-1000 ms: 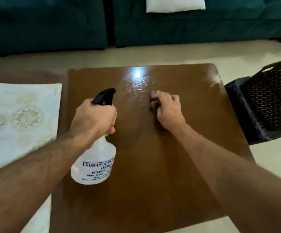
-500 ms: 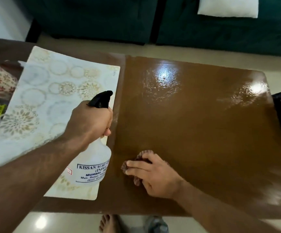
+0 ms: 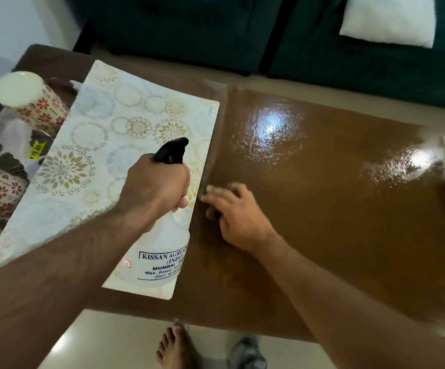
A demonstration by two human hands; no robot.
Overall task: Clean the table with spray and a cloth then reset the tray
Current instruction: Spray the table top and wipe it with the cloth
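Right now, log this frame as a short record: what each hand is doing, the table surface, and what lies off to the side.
left hand: grips the spray bottle by its neck, black nozzle pointing right
right hand: presses flat on the table; cloth barely visible under the fingers
table: brown top, wet sheen on the far part
patterned mat: left of the wiped area
floral cups: far left
stage: wiping under way

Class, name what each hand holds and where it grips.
The left hand grips the spray bottle round its neck, below the black trigger head. The right hand presses a mostly hidden cloth onto the table.
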